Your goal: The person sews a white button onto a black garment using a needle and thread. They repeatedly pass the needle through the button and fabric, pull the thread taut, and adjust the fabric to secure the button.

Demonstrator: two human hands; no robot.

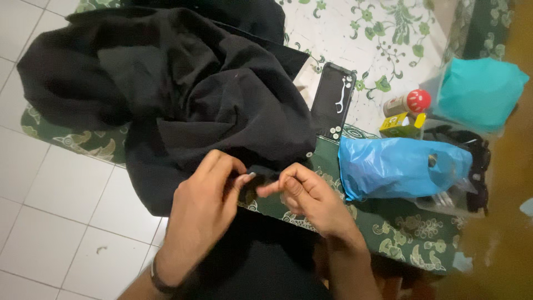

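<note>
One large heap of crumpled black cloth (183, 94) lies across a green-and-white patterned mat (400, 230) on a white tiled floor (61, 205), and two bare hands work at its near edge. The left hand (202, 203) is curled, thumb and forefinger pinched on a small fold of the black cloth at the hem; the right hand (308, 194) is likewise closed to a pinch, fingertips meeting the same fold just beside the left thumb, so the two hands nearly touch. Whether anything small sits between the right fingertips cannot be told. The bulk of the cloth rises away from the hands, above and to the left. Right of it lies one flat black rectangular tray (332, 100) with a few small white pieces on it. Further right lie one crumpled light-blue plastic bag (400, 166), one teal bag or cloth bundle (480, 91) near the upper right corner, one small bottle with a red cap (408, 103), and one yellow box (404, 125) just below that bottle.
</note>
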